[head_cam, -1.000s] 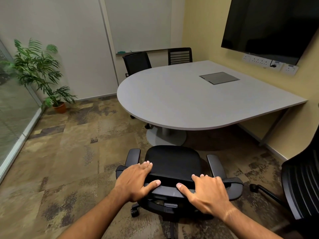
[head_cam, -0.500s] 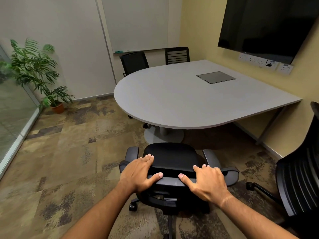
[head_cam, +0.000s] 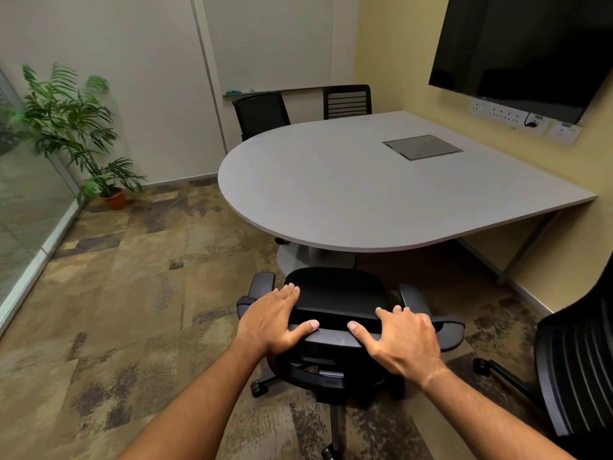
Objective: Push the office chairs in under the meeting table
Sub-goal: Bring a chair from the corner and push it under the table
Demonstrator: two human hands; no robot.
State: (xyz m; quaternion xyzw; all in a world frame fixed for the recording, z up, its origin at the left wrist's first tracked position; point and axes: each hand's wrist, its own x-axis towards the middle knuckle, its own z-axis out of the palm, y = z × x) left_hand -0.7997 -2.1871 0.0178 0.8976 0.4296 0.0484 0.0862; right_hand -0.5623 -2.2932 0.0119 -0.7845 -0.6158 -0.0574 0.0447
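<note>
altogether four office chairs [head_cam: 335, 293], two hands [head_cam: 275, 318] gripping one.

One head-worn wide-angle view looks forward and down from behind the left hand [head_cam: 277, 318] and right hand [head_cam: 403, 341]. Both hands sit close below the lens; the meeting table [head_cam: 348, 194] lies beyond them.

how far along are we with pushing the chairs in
Done: two far chairs sit close against the table. In hand: left hand and right hand grip the backrest of the near chair, its seat not yet under the table edge. Left: finish this push, then the chair at right, which stands well clear of the table.
</note>
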